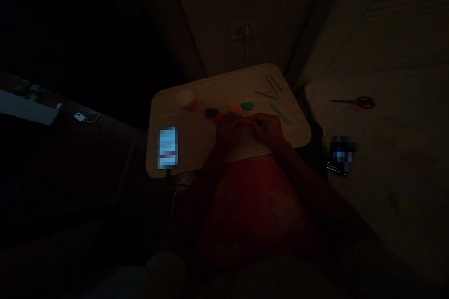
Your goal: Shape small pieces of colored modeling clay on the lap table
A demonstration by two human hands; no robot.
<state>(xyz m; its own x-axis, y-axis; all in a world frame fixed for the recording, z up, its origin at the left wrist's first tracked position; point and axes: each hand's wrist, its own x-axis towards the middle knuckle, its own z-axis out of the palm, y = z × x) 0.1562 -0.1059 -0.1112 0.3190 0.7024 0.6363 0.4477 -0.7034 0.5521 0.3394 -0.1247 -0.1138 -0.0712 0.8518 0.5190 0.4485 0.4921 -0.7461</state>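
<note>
In dim light, my left hand (228,131) and my right hand (269,130) meet over the front of a small wooden table (196,140). Both have curled fingers, pinching a small piece of reddish modelling clay (247,121) that they partly cover. Just beyond them lie lumps of clay: a dark purple one (211,112), a red one (218,117), a yellow-orange one (235,110) and a green one (247,105). Off to the right of my right hand is a flat blue-green modelling tool (280,114).
Several thin blue-green sticks (271,85) lie at the table's back right. A pale tub (185,98) stands at back left, and a lit phone (167,148) with a cable sits front left. Scissors (356,101) and a dark device (339,156) rest on the pale surface to the right.
</note>
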